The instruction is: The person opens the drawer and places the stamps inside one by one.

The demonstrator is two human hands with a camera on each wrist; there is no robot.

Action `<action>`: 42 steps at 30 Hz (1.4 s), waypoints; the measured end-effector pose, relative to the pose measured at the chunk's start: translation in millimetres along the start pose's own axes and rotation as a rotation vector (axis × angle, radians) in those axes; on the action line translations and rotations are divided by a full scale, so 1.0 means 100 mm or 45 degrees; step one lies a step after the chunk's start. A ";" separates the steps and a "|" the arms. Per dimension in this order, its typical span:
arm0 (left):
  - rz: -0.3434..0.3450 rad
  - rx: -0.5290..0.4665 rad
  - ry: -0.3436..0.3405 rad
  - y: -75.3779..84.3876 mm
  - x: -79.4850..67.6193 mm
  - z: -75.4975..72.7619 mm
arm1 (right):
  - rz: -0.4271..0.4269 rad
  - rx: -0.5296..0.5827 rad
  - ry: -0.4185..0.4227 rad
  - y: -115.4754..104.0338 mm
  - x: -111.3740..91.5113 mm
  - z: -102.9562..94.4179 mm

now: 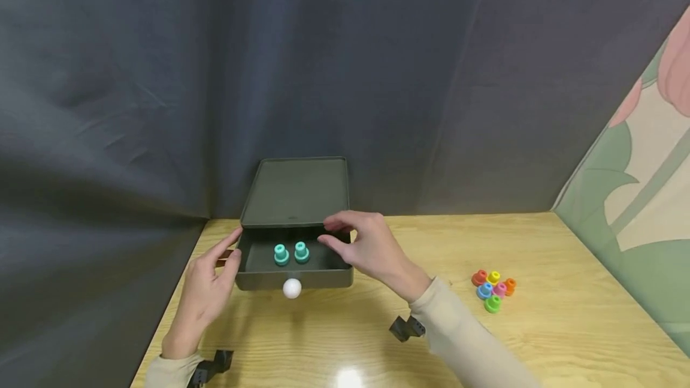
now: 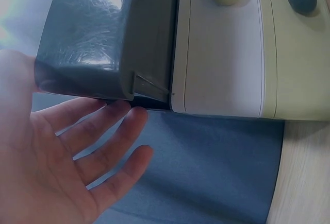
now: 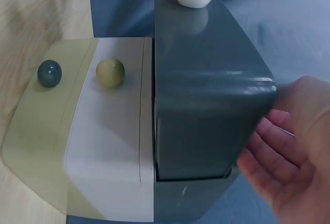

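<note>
A small chest has its dark grey top drawer (image 1: 323,280) pulled out, with a white ball knob (image 1: 291,288) on its front. Two teal stepped pegs (image 1: 301,254) stand side by side in it. At the drawer's left side is my left hand (image 1: 207,283), fingers spread and nearly straight, close to the chest's corner. My right hand (image 1: 372,247) reaches over the drawer's back right corner, thumb apart from the fingers, nothing visible between them. In the right wrist view its loosely bent fingers (image 3: 273,157) are partly hidden by the drawer.
Below are a pale drawer (image 3: 116,126) with a yellowish knob and a yellow-green drawer (image 3: 41,136) with a dark knob. Several coloured pegs (image 1: 493,304) cluster on the wooden table (image 1: 566,316) at right. A dark curtain (image 1: 377,76) hangs behind the chest.
</note>
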State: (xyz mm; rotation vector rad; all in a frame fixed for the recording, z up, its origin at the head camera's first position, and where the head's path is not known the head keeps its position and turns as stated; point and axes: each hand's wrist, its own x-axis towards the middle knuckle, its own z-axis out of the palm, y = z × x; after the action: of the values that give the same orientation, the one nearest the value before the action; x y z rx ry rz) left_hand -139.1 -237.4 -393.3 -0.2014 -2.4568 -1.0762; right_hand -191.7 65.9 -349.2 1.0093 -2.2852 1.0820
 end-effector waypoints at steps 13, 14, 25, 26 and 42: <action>-0.002 -0.006 0.010 0.03 0.01 0.00 | 0.157 -0.024 -0.030 0.09 -0.23 -0.23; -0.004 -0.011 0.006 0.03 0.01 0.00 | 0.160 -0.027 -0.019 0.10 -0.25 -0.24; -0.030 -0.047 -0.037 0.07 0.00 -0.03 | 0.391 -0.036 0.071 0.24 -0.43 -0.38; -0.030 -0.049 -0.038 0.08 0.00 -0.03 | 0.406 -0.033 0.079 0.25 -0.45 -0.40; -0.022 -0.085 -0.045 0.07 -0.02 -0.08 | 0.631 -0.059 0.122 0.44 -0.91 -0.74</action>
State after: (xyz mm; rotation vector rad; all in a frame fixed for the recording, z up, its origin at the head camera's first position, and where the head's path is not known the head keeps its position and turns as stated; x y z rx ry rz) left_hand -132.3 -238.4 -384.7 -0.2222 -2.4598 -1.1729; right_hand -161.6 182.7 -382.3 0.3634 -2.5317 1.2201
